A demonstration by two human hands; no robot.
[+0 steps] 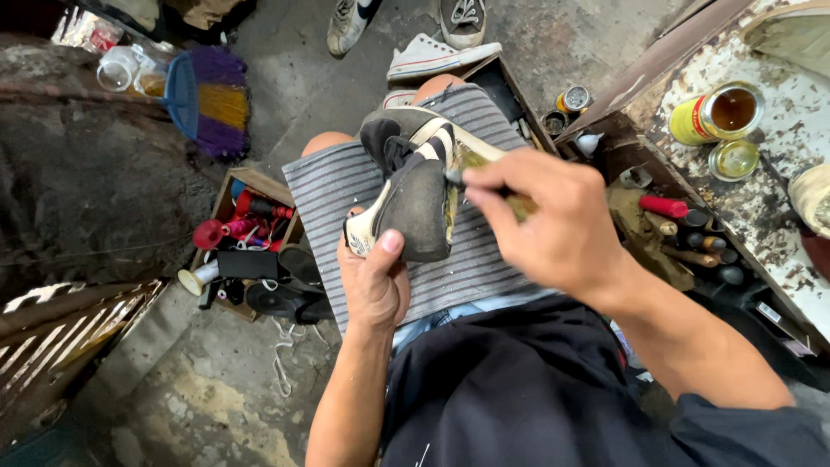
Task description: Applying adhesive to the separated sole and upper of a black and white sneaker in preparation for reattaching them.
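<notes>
Fingers of the left hand (pixel 373 281) curl up around the heel end of a dark shoe (pixel 413 186), the thumb pressed flat on its grey side, so the hand is clamped on it from below. The left forearm rises straight from the bottom edge, wrist slightly bent back. The right hand (pixel 553 220) comes in from the right with its knuckles up, fingers pinched together on a small brush (pixel 456 177) whose dark tip touches the shoe's yellowish, glue-smeared sole edge; the handle is mostly hidden under the hand. The shoe lies on its side with white stripes showing, resting on a grey striped cloth (pixel 333 186) spread over the person's knees.

Left of the knees, on the stained concrete floor (pixel 216 389), stands a wooden box (pixel 251 182) crowded with red and black tools and spools. To the right, a worn, paint-flaked workbench (pixel 778 164) carries an open yellow tin (pixel 718 114) of brown liquid with its lid just beside it. Farther off lie a purple-and-yellow hand broom (pixel 207 97) and a white sneaker (pixel 437 57).
</notes>
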